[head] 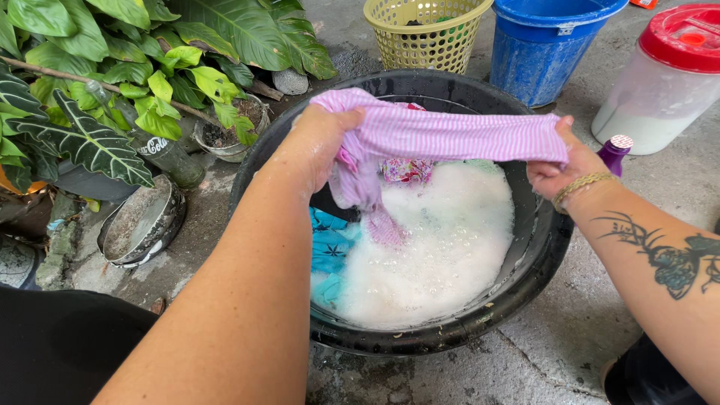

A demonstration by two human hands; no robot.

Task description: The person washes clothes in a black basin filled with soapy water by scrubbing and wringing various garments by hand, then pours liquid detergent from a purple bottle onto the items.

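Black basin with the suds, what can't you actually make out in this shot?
- Black basin, head view: foam hides the water and whatever clothes lie under it.
- Pink striped cloth: stretched between left hand and right hand; its kind is unclear.
- Yellow basket, blue bucket: tops cut off by the frame edge.

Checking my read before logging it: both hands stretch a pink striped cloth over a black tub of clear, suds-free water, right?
Not quite. The head view shows the left hand and right hand stretching the pink striped cloth over the black tub, but the water is thick with white foam.
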